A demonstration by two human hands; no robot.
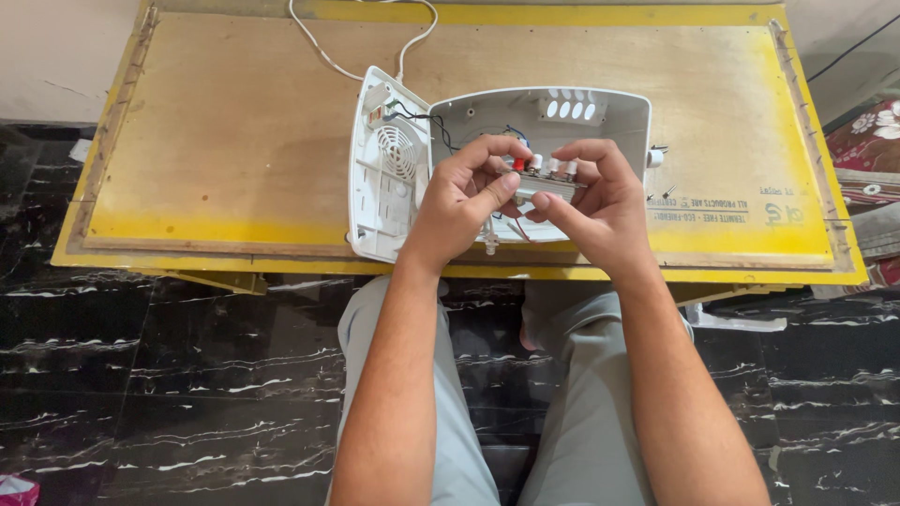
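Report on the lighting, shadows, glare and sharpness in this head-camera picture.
Head view: soft, even daylight; only faint shadows under the left hand and right hand. Mild sheen, no harsh glare, on the black marble floor. The opened white plastic casing and yellow-edged plywood board are sharp; the small strip of red and white buttons is too small to resolve. The board's edges bow slightly from the wide lens.

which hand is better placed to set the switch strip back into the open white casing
Probably the right hand: it grips the switch strip directly over the open casing. The left hand pinches the strip's end nearer the fan cover.
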